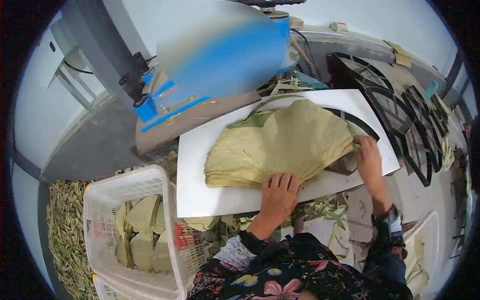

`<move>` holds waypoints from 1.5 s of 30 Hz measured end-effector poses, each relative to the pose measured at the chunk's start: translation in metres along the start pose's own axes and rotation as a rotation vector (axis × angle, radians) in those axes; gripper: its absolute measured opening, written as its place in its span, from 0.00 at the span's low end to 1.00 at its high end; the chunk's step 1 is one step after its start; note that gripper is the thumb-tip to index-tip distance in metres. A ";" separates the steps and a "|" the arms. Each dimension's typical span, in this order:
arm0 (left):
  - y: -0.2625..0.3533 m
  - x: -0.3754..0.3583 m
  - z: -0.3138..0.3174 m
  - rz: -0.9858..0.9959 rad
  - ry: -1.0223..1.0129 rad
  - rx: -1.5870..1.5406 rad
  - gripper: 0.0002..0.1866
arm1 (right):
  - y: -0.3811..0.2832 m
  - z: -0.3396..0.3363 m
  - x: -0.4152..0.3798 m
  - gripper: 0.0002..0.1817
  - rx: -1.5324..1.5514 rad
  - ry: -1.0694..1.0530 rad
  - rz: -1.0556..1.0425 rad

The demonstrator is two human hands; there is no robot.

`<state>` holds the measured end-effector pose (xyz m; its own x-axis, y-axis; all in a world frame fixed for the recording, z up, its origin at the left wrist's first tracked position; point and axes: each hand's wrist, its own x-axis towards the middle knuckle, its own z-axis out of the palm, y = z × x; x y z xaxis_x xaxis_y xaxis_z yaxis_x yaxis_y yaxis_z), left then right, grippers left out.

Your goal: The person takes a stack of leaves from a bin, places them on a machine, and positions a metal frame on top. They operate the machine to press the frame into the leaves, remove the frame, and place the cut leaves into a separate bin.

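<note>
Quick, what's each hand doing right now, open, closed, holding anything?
Left hand: open, palm pressed flat on the near edge of the leaf stack.
Right hand: fingers curled at the stack's right edge; whether it grips a leaf cannot be told.

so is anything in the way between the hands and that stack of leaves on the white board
Nothing visible. The left hand already presses flat on the near edge of the leaf stack, and the right hand touches its right edge on the white board.
</note>
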<state>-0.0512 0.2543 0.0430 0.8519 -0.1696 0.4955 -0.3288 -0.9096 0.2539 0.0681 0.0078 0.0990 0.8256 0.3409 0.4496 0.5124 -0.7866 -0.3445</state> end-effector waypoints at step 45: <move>0.009 -0.019 0.023 -0.235 -0.024 0.009 0.20 | -0.052 0.089 0.124 0.15 0.255 -0.594 -0.578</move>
<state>-0.0610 0.2407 0.0163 0.9140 0.0381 0.4038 -0.1169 -0.9285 0.3523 0.1649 0.1364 0.0989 0.3693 0.9201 0.1307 0.8686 -0.2917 -0.4006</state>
